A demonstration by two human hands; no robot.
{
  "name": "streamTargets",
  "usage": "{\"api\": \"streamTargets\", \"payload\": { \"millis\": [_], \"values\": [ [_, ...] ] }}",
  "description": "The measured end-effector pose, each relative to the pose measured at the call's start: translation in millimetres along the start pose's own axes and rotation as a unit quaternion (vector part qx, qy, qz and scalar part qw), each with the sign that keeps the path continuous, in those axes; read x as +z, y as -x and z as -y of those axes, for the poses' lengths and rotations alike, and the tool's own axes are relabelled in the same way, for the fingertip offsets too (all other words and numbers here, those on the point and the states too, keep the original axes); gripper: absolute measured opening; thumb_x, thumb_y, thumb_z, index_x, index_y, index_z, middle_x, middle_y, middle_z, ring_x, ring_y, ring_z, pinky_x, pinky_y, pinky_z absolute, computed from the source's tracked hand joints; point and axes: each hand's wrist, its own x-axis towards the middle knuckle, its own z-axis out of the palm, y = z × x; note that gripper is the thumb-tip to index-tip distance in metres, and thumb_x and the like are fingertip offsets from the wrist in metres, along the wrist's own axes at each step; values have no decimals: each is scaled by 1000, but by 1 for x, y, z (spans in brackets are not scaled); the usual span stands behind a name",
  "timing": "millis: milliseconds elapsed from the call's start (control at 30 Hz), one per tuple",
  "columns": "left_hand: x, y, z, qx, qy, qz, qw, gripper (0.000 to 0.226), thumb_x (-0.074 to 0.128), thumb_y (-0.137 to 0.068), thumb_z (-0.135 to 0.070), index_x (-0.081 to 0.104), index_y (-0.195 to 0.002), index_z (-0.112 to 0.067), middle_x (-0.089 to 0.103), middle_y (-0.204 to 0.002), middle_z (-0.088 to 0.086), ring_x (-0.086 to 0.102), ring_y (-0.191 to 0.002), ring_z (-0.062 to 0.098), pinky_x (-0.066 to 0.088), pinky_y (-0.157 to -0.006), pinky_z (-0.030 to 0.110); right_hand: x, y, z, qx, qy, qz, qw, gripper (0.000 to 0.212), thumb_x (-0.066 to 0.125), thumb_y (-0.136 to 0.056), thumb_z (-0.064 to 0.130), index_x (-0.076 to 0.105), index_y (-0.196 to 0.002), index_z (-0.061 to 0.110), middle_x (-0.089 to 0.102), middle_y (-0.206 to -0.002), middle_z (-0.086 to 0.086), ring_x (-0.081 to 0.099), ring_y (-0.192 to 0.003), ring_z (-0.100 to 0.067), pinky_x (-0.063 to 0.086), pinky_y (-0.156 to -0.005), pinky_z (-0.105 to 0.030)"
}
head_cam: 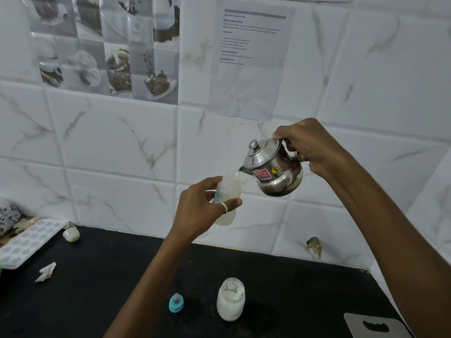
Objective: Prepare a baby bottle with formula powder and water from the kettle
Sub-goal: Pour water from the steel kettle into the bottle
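A person pours from a steel kettle [273, 168] into a baby bottle [228, 198], both held in the air above a black table [97, 289] against a white tiled wall [122, 132]. The right hand [310, 148] is closed around the kettle's handle, tipping it so the spout points down and left, its tip at the bottle's open mouth. A thin stream of water shows between spout and mouth. The left hand [202, 211] wraps the bottle's body from the left side, thumb across the front with a ring on it, fingers behind; the bottle stands nearly upright, its base clear below the hand. The kettle hangs just right of and slightly above the bottle, its lid on, stickers on its belly.

On the table below, a jar [230, 300] of white powder stands near the front, and a blue teat [176, 303] sits just left of it. Farther left lie a crumpled scrap of paper [46, 272], a small cap [71, 234] by the wall, and an ice tray [29, 240] at the table's edge. A metal board [375, 325] shows at the lower right corner. A printed sheet [249, 59] is stuck to the wall above the kettle.
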Motion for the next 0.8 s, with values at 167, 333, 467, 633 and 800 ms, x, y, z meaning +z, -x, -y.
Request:
{"api": "streamTargets", "payload": {
  "millis": [167, 333, 467, 633, 800],
  "values": [
    [0, -1, 0, 5, 0, -2, 1000, 66, 89, -71, -47, 66, -131, -32, 69, -108, -20, 64, -88, -11, 47, -66, 4, -1, 0, -9, 3, -29, -6, 1000, 32, 67, -82, 13, 44, -61, 19, 37, -53, 6, 34, -45, -10, 26, -51, -27],
    [1, -2, -1, 4, 1, -4, 1000, 70, 88, -70, -49, 65, -133, -30, 69, -110, -20, 63, -89, -13, 46, -66, 4, 0, 2, -25, 18, -75, -13, 997, 20, 66, -81, 12, 48, -73, 15, 32, -60, 2, 30, -48, -11, 24, -44, -23],
    [2, -2, -2, -2, 14, -7, 1000, 69, 89, -70, -49, 66, -132, -30, 72, -112, -19, 67, -93, -8, 49, -69, 8, 5, 4, -42, 46, -125, -31, 991, 19, 66, -81, 13, 50, -71, 17, 31, -56, 4, 29, -47, -10, 23, -40, -18],
    [5, -3, -5, -3, 15, -9, 1000, 71, 89, -70, -49, 65, -134, -28, 74, -116, -14, 70, -96, -3, 48, -69, 7, 11, 7, -63, 83, -196, -53, 976, 18, 66, -81, 14, 52, -71, 18, 32, -54, 7, 28, -47, -9, 21, -40, -21],
    [8, -4, -6, -2, 11, -6, 1000, 70, 89, -70, -49, 66, -134, -28, 74, -118, -13, 71, -99, 2, 48, -69, 4, 15, 7, -79, 105, -260, -79, 957, 24, 65, -80, 12, 48, -66, 22, 31, -58, 6, 27, -49, -9, 19, -40, -22]
  ]
}}
